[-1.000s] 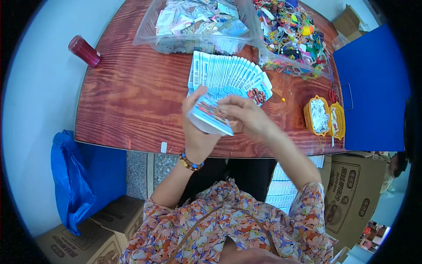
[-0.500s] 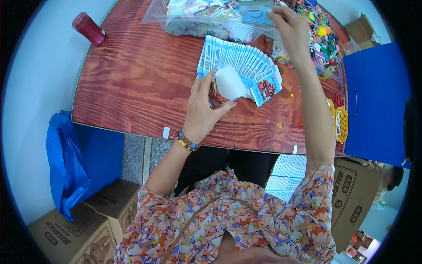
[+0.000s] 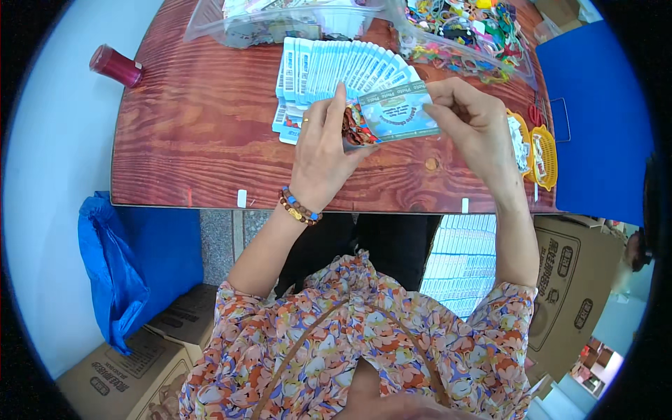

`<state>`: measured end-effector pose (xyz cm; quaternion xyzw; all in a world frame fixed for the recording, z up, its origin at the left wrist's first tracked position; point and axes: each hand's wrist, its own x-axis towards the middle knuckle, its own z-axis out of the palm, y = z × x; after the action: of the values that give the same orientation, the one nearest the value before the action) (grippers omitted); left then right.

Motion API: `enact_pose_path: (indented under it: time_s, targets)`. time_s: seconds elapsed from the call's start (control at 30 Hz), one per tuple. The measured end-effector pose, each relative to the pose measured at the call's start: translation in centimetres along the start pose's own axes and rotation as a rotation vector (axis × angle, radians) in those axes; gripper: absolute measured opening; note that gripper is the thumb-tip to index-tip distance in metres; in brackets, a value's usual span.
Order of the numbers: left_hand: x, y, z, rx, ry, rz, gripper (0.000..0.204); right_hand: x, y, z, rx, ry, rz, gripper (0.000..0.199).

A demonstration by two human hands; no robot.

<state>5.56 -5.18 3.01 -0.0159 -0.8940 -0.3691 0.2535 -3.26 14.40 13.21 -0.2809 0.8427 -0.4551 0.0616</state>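
Both the left hand (image 3: 323,157) and right hand (image 3: 476,122) pinch a pale-blue printed paper card (image 3: 399,112) level above the fanned row of matching cards (image 3: 336,70), its face readable.

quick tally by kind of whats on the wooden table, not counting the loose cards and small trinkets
Clear plastic bags of goods at the table's far edge: 2
Dark red cylindrical container: 1
Yellow baskets: 2
Fanned spread of cards: 1
Total: 6
The left hand and right hand hold one more card above the wooden table.
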Motion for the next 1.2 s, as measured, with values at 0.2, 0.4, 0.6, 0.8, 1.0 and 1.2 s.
enact_pose_path:
  time_s: [0.2, 0.4, 0.6, 0.8, 1.0, 1.2]
  targets:
    - [-0.4, 1.1, 0.4, 0.076, -0.009, 0.110, 0.090, -0.5, 0.5, 0.8, 0.025, -0.124, 0.061, 0.017]
    - [0.2, 1.7, 1.4, 0.092, 0.032, 0.136, 0.081, -0.4, 0.6, 2.3, -0.679, -0.086, -0.338, 0.017]
    - [0.4, 0.9, 0.8, 0.060, 0.003, 0.041, 0.079, -1.2, 0.7, 1.4, -0.093, -0.046, -0.159, 0.025]
    - [0.2, 0.4, 0.5, -0.039, -0.050, 0.005, 0.076, 1.9, 0.2, -0.7, 0.004, -0.145, 0.037, 0.028]
    - [-0.1, 1.2, -0.3, -0.102, -0.167, 0.005, 0.077, 15.7, 9.5, -6.8, -0.501, 0.032, -0.038, 0.028]
    - [-1.1, 0.4, -0.9, -0.141, -0.201, -0.027, 0.080, 21.4, 13.9, -3.6, -1.170, 0.027, -0.160, 0.021]
